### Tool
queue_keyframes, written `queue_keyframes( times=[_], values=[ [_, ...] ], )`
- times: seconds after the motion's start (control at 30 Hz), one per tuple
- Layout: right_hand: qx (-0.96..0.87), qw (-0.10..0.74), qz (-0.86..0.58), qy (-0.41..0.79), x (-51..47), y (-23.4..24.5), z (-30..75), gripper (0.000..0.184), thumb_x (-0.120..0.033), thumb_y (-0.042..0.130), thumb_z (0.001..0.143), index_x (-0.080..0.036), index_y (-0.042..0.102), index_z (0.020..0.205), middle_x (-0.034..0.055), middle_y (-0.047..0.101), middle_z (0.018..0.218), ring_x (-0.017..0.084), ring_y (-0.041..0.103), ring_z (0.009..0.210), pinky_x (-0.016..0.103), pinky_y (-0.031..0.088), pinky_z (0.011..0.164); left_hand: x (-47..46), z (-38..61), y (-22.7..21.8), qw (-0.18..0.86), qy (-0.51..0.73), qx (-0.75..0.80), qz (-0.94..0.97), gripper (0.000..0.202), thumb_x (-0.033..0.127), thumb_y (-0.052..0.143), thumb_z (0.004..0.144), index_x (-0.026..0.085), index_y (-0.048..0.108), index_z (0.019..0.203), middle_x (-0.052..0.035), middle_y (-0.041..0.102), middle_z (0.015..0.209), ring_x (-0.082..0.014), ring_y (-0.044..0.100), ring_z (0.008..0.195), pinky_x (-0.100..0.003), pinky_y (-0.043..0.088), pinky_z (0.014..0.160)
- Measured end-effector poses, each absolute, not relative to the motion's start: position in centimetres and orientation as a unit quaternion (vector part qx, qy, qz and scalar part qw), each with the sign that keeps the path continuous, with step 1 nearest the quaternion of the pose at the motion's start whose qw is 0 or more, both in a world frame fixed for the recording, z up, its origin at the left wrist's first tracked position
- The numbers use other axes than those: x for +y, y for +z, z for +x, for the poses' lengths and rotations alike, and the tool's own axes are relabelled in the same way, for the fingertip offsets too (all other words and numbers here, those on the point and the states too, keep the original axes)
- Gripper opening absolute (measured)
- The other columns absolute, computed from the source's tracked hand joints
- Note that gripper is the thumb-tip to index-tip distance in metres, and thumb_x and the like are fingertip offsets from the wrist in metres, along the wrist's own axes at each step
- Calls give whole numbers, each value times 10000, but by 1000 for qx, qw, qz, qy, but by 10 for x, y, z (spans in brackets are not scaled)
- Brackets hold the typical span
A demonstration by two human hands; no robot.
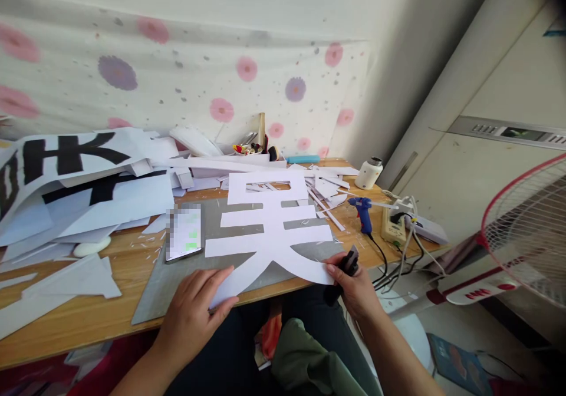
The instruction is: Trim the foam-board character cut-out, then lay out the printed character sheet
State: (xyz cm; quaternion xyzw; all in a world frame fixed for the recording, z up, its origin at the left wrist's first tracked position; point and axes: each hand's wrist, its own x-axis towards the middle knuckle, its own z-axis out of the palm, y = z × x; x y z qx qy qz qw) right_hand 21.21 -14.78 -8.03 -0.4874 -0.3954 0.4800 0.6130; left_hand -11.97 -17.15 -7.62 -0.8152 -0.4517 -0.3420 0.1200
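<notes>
A white cut-out Chinese character [275, 231], made of stiff sheet, is held over the front of the table in the head view. My left hand [194, 302] pinches its lower left leg between thumb and fingers. At the lower right leg, the thumb of my right hand [356, 290] presses on the tip. That same hand also grips a black utility knife [347, 266], partly hidden by the fingers. Beneath the character lies a grey cutting mat [152, 296]. A phone [184, 231] with a lit, partly blurred screen is on the mat to the left.
Printed character sheets [79, 154] and white offcuts [75, 278] pile up on the left. A blue glue gun [363, 213], a white bottle [368, 172] and a power strip [393, 228] with cables stand at the right. Beyond the table edge is a fan [526, 225].
</notes>
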Motion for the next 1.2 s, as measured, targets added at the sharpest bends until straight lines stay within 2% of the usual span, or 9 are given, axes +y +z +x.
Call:
queue_keyframes(
  times=[0.23, 0.53, 0.6, 0.7, 0.83, 0.97, 1.07, 1.13, 1.2],
  values=[
    [-428, 602, -495, 458, -148, -82, 217, 325, -454, 849, 654, -169, 706, 715, 33, 646, 666, 148, 481, 590, 270, 354, 550, -166, -136, -90, 99, -355, -482, -795, 400, 467, 591, 922, 263, 578, 1265, -59, 683, 1065, -226, 672, 951, -331, 541, 851],
    [-391, 634, -501, 442, -157, -67, 215, 367, -479, 888, 601, -186, 707, 728, 32, 646, 696, 138, 468, 587, 270, 339, 547, -166, -127, -88, 91, -389, -485, -778, 345, 453, 589, 928, 246, 628, 1201, -49, 723, 1067, -204, 700, 960, -307, 559, 867],
    [-364, 646, -449, 499, -161, -59, 218, 403, -511, 879, 612, -214, 722, 833, 5, 599, 628, 123, 441, 535, 265, 333, 525, -168, -122, -81, 10, -424, -496, -758, 349, 479, 630, 893, 254, 668, 1157, -51, 738, 1061, -217, 702, 966, -323, 563, 868],
    [-348, 646, -343, 587, -163, -50, 218, 445, -600, 818, 656, -267, 712, 931, -24, 568, 590, 84, 335, 443, 261, 325, 489, -173, -111, -71, -242, -489, -513, -663, 404, 521, 746, 769, 241, 725, 1060, -80, 742, 1042, -256, 681, 960, -373, 557, 862],
    [-393, 595, -348, 608, -166, -53, 188, 433, -560, 831, 656, -244, 709, 925, 96, 749, 957, 79, 368, 452, 280, 348, 485, -182, -94, -67, -376, -496, -495, -606, 521, 605, 667, 808, 183, 698, 1111, -106, 737, 988, -240, 684, 863, -369, 563, 799],
    [-465, 531, -412, 576, -175, -60, 140, 474, -514, 818, 695, -196, 728, 1034, 131, 750, 1050, 114, 480, 501, 282, 394, 504, -192, -71, -71, -486, -505, -440, -562, 609, 689, 543, 856, 176, 643, 1167, -108, 728, 1010, -232, 702, 859, -368, 568, 806],
    [-517, 516, -404, 551, -178, -60, 115, 534, -493, 823, 689, -215, 713, 1131, 114, 742, 1108, 234, 678, 765, 343, 533, 672, -197, -53, -72, -533, -507, -396, -549, 641, 730, 579, 803, 190, 646, 1143, -99, 727, 1005, -253, 690, 930, -382, 549, 860],
    [-529, 522, -398, 538, -178, -59, 108, 572, -469, 837, 671, -222, 695, 1167, 114, 739, 1128, 308, 693, 998, 412, 549, 859, -198, -43, -73, -544, -514, -378, -544, 646, 748, 542, 813, 201, 647, 1139, -101, 717, 1058, -261, 670, 995, -394, 522, 921],
    [-544, 520, -412, 514, -175, -57, 106, 549, -453, 830, 676, -219, 697, 1155, 109, 756, 1071, 321, 698, 1018, 432, 541, 907, -198, -38, -72, -554, -514, -369, -541, 607, 724, 503, 855, 216, 647, 1153, -98, 706, 1105, -255, 653, 1037, -395, 494, 965]
  ],
)
